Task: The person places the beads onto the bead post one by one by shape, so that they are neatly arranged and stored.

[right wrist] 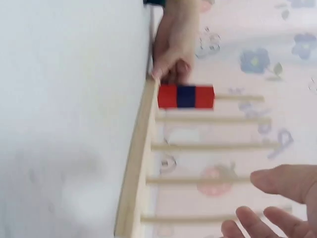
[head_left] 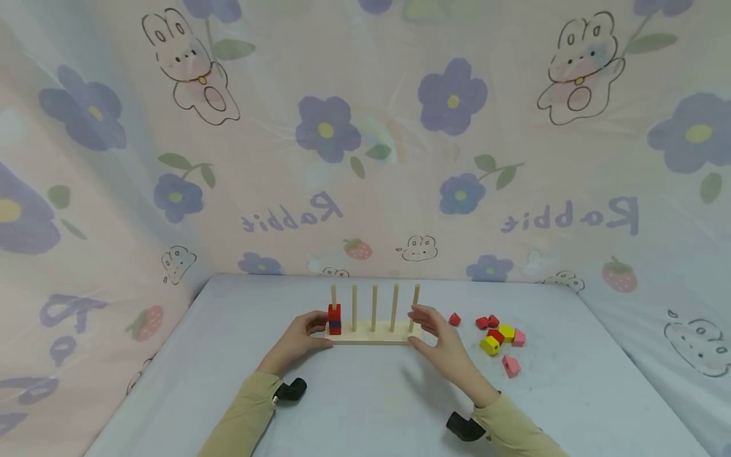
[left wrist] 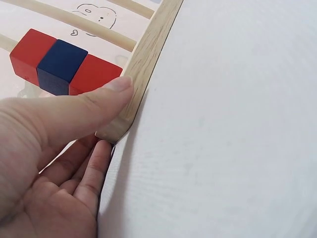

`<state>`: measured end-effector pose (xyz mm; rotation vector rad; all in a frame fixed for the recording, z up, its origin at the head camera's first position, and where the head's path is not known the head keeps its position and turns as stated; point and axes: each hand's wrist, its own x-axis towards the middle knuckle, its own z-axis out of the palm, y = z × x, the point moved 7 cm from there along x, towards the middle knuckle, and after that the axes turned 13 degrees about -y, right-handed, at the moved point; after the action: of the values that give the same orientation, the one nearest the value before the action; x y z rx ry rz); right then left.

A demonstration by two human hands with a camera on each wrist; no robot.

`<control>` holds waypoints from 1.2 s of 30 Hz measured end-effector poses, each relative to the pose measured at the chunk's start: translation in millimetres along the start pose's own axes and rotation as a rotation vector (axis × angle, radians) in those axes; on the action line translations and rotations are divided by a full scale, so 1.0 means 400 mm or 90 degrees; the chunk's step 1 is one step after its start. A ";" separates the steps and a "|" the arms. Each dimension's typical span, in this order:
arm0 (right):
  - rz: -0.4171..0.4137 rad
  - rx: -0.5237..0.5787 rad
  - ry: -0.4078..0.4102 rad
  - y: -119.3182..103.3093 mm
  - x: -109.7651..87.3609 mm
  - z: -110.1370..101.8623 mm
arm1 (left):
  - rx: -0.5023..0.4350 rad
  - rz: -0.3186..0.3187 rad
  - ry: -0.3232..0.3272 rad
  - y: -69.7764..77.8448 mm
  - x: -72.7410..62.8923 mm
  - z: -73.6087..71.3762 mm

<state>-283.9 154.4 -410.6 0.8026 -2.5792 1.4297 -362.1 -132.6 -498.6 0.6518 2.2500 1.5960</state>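
Note:
A wooden peg stand (head_left: 365, 339) rests on the table with several upright pegs in a row. On its leftmost peg is a stack of two red blocks (head_left: 334, 311) with a dark blue block (left wrist: 62, 59) between them. My left hand (head_left: 297, 343) grips the left end of the base, thumb on the front edge and fingers around the end. At the stand's right end, my right hand (head_left: 451, 358) hovers with fingers spread around the last peg. The right wrist view shows its fingertips (right wrist: 265, 181) apart from the base, holding nothing.
Loose beads lie right of the stand: small red ones (head_left: 454, 319), yellow ones (head_left: 490, 345) and pink ones (head_left: 511, 365). A white cloth (head_left: 354, 406) covers the table. A curtain printed with flowers and rabbits (head_left: 394, 158) hangs behind. Black wrist mounts (head_left: 465, 426) stick out at both sleeves.

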 end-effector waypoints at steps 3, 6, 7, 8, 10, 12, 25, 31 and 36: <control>0.026 -0.010 0.026 0.029 -0.026 -0.060 | 0.005 -0.008 0.002 -0.001 -0.001 -0.002; 0.058 -0.027 0.048 0.068 -0.056 -0.119 | 0.010 -0.013 0.001 -0.001 -0.002 -0.003; 0.073 -0.039 0.056 0.083 -0.068 -0.137 | 0.009 -0.013 -0.001 -0.001 -0.002 -0.002; 0.085 -0.052 0.061 0.098 -0.079 -0.155 | 0.010 -0.012 -0.002 -0.001 -0.002 -0.001; 0.110 -0.073 0.069 0.129 -0.100 -0.187 | 0.013 -0.009 -0.003 0.001 -0.002 0.000; 0.144 -0.093 0.068 0.162 -0.121 -0.213 | 0.017 -0.010 -0.001 0.001 -0.003 0.000; 0.264 -0.122 0.014 0.269 -0.190 -0.274 | 0.020 -0.014 0.008 0.006 -0.006 -0.007; 0.258 -0.151 0.007 0.272 -0.185 -0.267 | 0.002 0.000 0.002 0.007 -0.004 -0.005; 0.250 -0.169 0.009 0.271 -0.185 -0.257 | 0.002 -0.007 0.003 0.011 -0.006 -0.001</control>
<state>-290.4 313.6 -459.4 0.2592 -2.9448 1.1160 -359.3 -132.8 -494.3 0.6352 2.2566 1.5911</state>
